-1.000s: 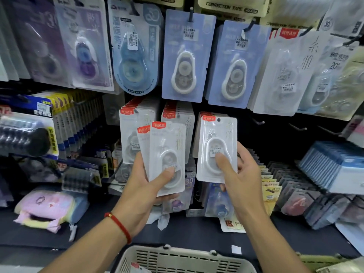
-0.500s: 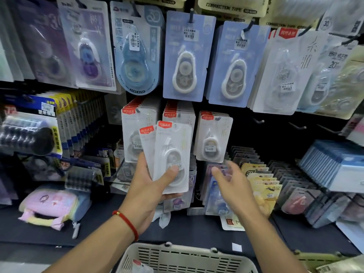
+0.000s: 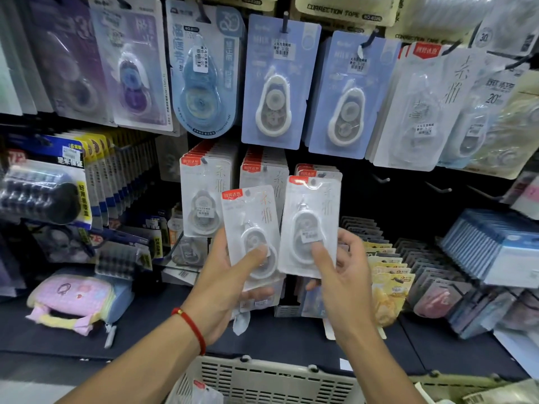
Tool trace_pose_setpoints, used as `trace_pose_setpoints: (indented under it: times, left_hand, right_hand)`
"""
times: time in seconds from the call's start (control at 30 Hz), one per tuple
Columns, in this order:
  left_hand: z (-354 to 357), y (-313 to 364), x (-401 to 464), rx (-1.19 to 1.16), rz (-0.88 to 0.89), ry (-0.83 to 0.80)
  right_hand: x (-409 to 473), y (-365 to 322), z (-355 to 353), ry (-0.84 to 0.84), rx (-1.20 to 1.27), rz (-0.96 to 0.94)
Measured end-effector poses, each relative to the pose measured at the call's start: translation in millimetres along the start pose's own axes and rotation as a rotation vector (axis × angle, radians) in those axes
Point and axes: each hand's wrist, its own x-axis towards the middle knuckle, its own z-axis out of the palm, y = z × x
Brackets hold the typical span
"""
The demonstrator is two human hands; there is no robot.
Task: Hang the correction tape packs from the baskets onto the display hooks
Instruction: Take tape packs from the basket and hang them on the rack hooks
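Head view. Step in hand, as judged here: transfer of one correction tape pack to a display hook. The right hand (image 3: 339, 266) grips a white correction tape pack (image 3: 310, 225) by its lower part, thumb (image 3: 320, 258) across the front of the blister and the other fingers behind the card. The pack's red-labelled top and hang hole sit above the fingertips, just in front of the third row of hung packs (image 3: 318, 172). The next move calls for lining the hang hole up with that row's hook (the hook tip itself is hidden behind the card) and pushing the pack back along it.

The left hand (image 3: 224, 284) holds the remaining pack (image 3: 252, 231) upright, thumb pressed on the blister, fingers curled behind; whether a second card lies behind it cannot be told. This pack stands just beside the right hand's pack, their edges close or touching.

Both forearms reach up and forward from the bottom edge of the frame, palms facing inward. The left wrist carries a red cord bracelet (image 3: 191, 328). A slotted plastic basket (image 3: 262, 380) sits below the wrists, with at least one more pack visible inside.
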Motion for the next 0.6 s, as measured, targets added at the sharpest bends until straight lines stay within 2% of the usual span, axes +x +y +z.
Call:
trace_pose_setpoints:
  times: [0.13,0.33,0.47,0.53,0.6]
  left_hand:
    - [-5.0,-4.0,5.1,0.017,0.000,0.058]
    - [-6.0,-6.5,9.2,0.049,0.008,0.110]
    - [-4.9,-6.0,10.4,0.080,0.037,0.139]
    - [-4.1,-5.7,9.4,0.107,0.059,0.150]
    - [-3.0,-5.2,7.7,0.131,0.076,0.153]
  right_hand:
    - [9.3,-3.2,-8.5,0.056,-0.014,-0.021]
    - [18.0,-2.7,-11.7,0.033,-0.015,-0.046]
    - [20.6,-0.3,-12.7,0.094,-0.024,-0.051]
    - [23.8,3.3,-14.1,0.091,-0.051,-0.009]
    - [26.0,8.6,-15.4,0.057,-0.063,0.114]
